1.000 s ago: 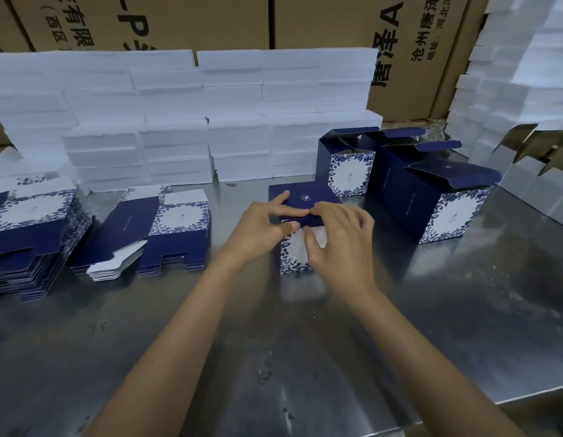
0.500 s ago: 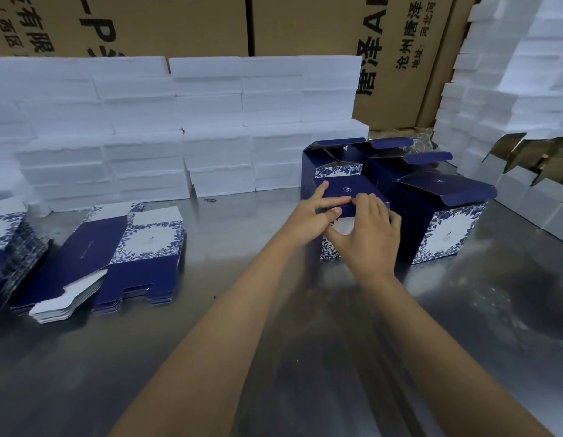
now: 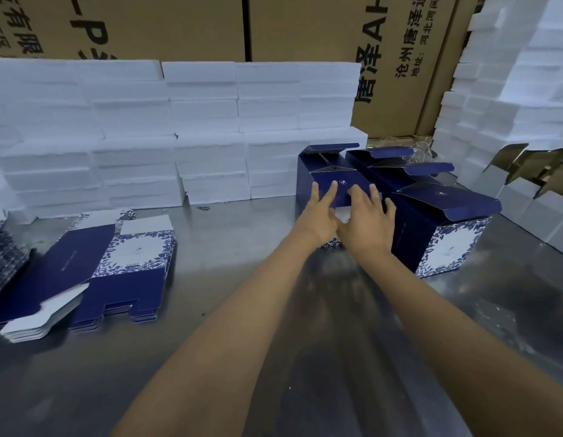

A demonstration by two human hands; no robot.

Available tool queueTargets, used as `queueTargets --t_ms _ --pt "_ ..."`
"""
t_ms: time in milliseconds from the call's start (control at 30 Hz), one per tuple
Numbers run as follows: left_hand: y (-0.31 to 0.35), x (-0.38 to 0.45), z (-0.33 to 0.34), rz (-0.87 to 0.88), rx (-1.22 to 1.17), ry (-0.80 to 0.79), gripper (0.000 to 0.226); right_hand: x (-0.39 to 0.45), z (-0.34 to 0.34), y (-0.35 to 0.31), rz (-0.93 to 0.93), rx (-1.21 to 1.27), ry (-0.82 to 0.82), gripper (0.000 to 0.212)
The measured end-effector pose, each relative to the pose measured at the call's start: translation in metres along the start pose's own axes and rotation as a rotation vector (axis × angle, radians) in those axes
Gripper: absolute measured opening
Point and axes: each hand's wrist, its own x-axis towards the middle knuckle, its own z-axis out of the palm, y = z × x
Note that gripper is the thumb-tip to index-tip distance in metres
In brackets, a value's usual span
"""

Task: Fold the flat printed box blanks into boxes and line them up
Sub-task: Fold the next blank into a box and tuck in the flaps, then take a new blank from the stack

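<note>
Both hands on navy box (image 3: 332, 192) at left end of folded box row (image 3: 431, 216), far right of steel counter (image 3: 242, 310). Left hand (image 3: 318, 212) fingers straight, spread, on lid flap. Right hand (image 3: 367, 220) same, flat on top. Flat blanks stack (image 3: 116, 266) left, well apart. White foam blocks (image 3: 179, 137) behind.

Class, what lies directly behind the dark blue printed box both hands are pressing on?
Behind the dark blue box under the left hand and right hand stands another open blue box, then stacked white foam slabs. Its lower part is hidden.
</note>
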Motion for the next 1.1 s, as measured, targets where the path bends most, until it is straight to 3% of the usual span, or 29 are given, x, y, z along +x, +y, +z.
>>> queueTargets --t_ms 100,200,333,500,633,767,933,1100 --pt "-0.010 -0.021 0.006 -0.035 -0.127 0.078 0.070 -0.014 -0.002 -0.005 -0.049 -0.062 -0.007 0.070" --pt "-0.021 -0.044 0.011 -0.087 -0.146 0.160 0.069 -0.038 0.003 -0.019 -0.174 -0.102 0.019 0.075" --pt "-0.040 -0.081 0.002 -0.102 -0.114 0.222 0.060 -0.072 0.020 -0.047 -0.283 0.073 -0.136 0.075" --pt "-0.091 -0.135 -0.044 -0.102 -0.026 0.464 0.059 -0.105 0.050 -0.093 -0.085 0.518 -0.361 0.064" --pt "-0.127 -0.172 -0.096 -0.185 0.005 0.787 0.045 -0.119 0.073 -0.142 0.009 0.660 -0.463 0.059" --pt "-0.153 -0.194 -0.133 -0.272 -0.043 0.939 0.040 -0.124 0.088 -0.201 0.029 0.718 -0.534 0.060" --pt "-0.177 -0.212 -0.150 -0.309 -0.036 1.070 0.037 -0.123 0.097 -0.259 0.002 0.553 -0.558 0.082" --pt "-0.190 -0.214 -0.162 -0.299 0.012 1.161 0.037 -0.127 0.103 -0.296 -0.011 0.478 -0.592 0.119"
